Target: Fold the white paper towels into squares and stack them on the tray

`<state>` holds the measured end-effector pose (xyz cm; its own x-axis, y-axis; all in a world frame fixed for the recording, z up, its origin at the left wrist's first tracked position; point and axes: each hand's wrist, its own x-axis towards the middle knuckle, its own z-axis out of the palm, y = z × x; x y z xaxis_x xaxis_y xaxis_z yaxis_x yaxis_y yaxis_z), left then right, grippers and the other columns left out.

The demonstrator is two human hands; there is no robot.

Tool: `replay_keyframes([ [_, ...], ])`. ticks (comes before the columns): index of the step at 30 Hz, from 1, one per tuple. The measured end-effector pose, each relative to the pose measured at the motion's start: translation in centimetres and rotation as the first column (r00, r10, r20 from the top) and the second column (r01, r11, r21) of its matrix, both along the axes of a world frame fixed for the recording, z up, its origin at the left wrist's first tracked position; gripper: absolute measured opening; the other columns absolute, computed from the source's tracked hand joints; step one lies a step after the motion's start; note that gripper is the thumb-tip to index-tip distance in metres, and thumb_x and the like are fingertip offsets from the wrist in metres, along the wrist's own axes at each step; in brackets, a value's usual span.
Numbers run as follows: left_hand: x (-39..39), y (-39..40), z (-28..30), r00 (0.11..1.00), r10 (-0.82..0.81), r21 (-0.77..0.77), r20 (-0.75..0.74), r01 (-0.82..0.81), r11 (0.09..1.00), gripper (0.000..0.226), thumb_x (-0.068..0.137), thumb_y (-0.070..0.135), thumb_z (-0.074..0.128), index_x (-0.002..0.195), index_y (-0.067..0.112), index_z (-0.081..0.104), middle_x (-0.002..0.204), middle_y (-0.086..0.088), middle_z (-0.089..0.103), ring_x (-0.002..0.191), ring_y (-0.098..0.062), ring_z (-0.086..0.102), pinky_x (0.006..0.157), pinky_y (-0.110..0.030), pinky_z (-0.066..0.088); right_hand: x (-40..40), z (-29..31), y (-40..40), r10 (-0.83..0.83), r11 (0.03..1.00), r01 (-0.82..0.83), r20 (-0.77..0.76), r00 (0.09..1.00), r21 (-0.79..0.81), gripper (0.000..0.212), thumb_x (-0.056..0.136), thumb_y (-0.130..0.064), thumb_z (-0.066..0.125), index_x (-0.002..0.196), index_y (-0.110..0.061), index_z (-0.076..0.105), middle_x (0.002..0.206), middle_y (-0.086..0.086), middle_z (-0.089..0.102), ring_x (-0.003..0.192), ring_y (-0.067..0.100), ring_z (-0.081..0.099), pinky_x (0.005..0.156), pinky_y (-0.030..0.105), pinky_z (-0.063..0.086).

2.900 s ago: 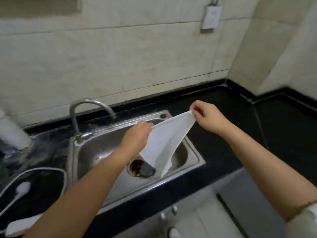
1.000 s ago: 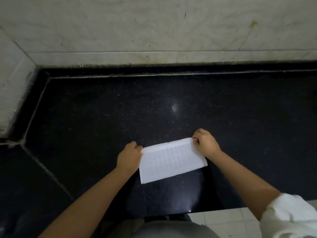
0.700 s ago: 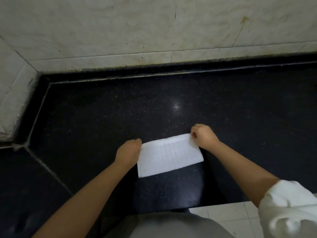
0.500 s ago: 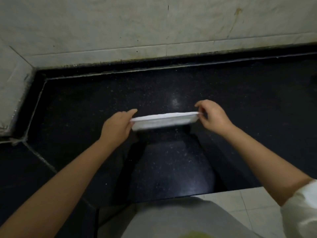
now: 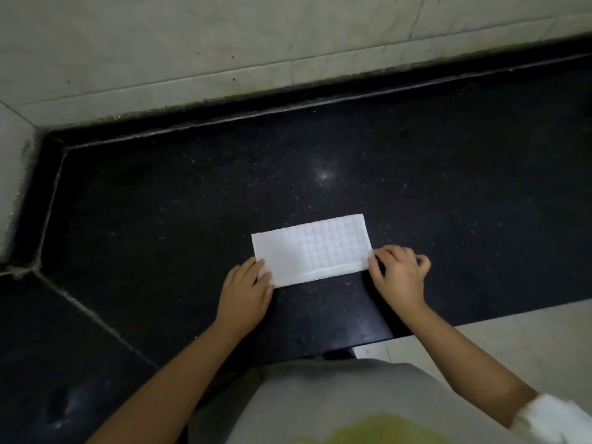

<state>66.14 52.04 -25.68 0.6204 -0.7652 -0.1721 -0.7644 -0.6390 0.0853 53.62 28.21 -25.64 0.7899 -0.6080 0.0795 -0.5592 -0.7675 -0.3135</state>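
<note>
Mid-frame, our left hand [image 5: 245, 291] presses flat, right hand [image 5: 398, 273] pinches the paper towel [image 5: 312, 249]; we'd align edges, then crease.

No readable text, no labels, no brands, no numbers, only an embossed grid on the white paper towel [image 5: 312, 249]

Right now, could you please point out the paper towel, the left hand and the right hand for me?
paper towel [image 5: 312, 249], head view, on the middle of its folded top layer.
left hand [image 5: 245, 291], head view, on the back of the hand.
right hand [image 5: 398, 275], head view, on the back of the hand.
</note>
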Motion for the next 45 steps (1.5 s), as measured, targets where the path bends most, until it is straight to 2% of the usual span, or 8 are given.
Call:
replay_keyframes([
  [4,1.9,-3.2,1.0,0.998,0.058,-0.041,0.005,-0.057,0.997,0.044,0.084,0.025,0.038,0.101,-0.001,0.071,0.113,-0.02,0.068,0.109,-0.034,0.064,0.087,-0.045,0.053,2.2,1.3,0.1,-0.187,0.974,0.219,-0.352,0.917,0.052,0.034,0.091,-0.03,0.048,0.108,-0.004,0.06,0.117,0.012,0.058,0.111,0.03,0.047,0.095,0.039,0.028],
  [7,2.3,-5.6,0.7,0.981,0.174,0.047,-0.09,-0.17,0.984,0.054,0.099,0.032,0.03,0.145,0.003,0.024,0.156,-0.014,0.019,0.146,-0.024,0.013,0.119,-0.036,0.012,2.9,1.4,0.5,-0.197,0.972,0.233,-0.44,0.876,0.028,0.033,0.093,-0.029,0.044,0.11,-0.004,0.059,0.12,0.013,0.057,0.112,0.029,0.048,0.098,0.039,0.03],
  [12,1.9,-6.0,-0.8,0.962,0.245,0.159,-0.122,-0.225,0.961,0.065,0.099,0.044,0.022,0.149,0.009,0.0,0.159,-0.008,-0.006,0.147,-0.022,-0.008,0.12,-0.038,-0.003,4.1,1.6,0.9,-0.222,0.951,0.301,-0.53,0.818,0.066,0.03,0.095,-0.024,0.041,0.112,-0.005,0.058,0.122,0.012,0.057,0.113,0.027,0.051,0.099,0.037,0.03],
  [21,2.4,-5.3,0.4,0.885,0.324,-0.132,-0.334,-0.384,0.914,0.059,0.099,0.033,0.033,0.149,0.012,0.009,0.159,-0.008,0.003,0.147,-0.021,-0.003,0.12,-0.036,-0.001,6.6,4.6,4.1,-0.258,0.85,0.239,-0.024,0.966,0.469,0.026,0.082,-0.008,0.052,0.06,-0.013,0.038,0.065,0.0,0.047,0.069,0.02,0.048,0.063,0.027,0.034],
  [26,3.2,-1.5,0.9,0.801,0.462,-0.231,-0.38,-0.566,0.791,0.057,0.099,0.024,0.038,0.148,0.008,0.014,0.158,-0.009,0.011,0.147,-0.021,0.003,0.12,-0.035,0.005,10.0,5.8,10.5,0.018,0.951,-0.081,0.206,0.978,0.298,0.02,0.08,-0.01,0.056,0.061,-0.01,0.048,0.064,0.005,0.058,0.064,0.023,0.053,0.072,0.025,0.028],
  [36,2.2,3.9,-0.9,0.837,0.444,-0.228,-0.319,-0.522,0.822,0.047,0.098,0.021,0.041,0.141,0.004,0.034,0.151,-0.013,0.03,0.145,-0.026,0.015,0.119,-0.037,0.01,8.9,0.3,15.0,0.41,0.91,-0.402,-0.063,0.91,0.104,0.031,0.04,-0.026,0.09,0.051,-0.017,0.062,0.052,-0.004,0.058,0.046,0.016,0.058,0.046,0.018,0.044],
  [41,1.1,3.4,-1.6,0.941,0.273,-0.405,-0.198,-0.332,0.852,0.043,0.082,0.024,0.04,0.102,-0.002,0.068,0.109,-0.019,0.068,0.113,-0.032,0.057,0.089,-0.05,0.05,7.3,0.8,12.5,0.479,0.876,-0.473,-0.056,0.876,0.095,0.03,0.063,-0.011,0.058,0.089,-0.009,0.071,0.086,0.004,0.071,0.084,0.023,0.064,0.071,0.031,0.043],
  [45,0.4,2.2,-1.9,0.999,0.033,-0.571,-0.025,-0.042,0.82,0.032,0.078,0.02,0.046,0.087,0.006,0.073,0.089,-0.008,0.071,0.094,-0.015,0.047,0.086,-0.029,0.041,5.0,0.8,9.5,0.487,0.865,-0.496,-0.11,0.866,-0.08,0.03,0.056,-0.012,0.054,0.077,-0.022,0.074,0.081,-0.006,0.072,0.083,0.012,0.054,0.068,0.027,0.044],
])
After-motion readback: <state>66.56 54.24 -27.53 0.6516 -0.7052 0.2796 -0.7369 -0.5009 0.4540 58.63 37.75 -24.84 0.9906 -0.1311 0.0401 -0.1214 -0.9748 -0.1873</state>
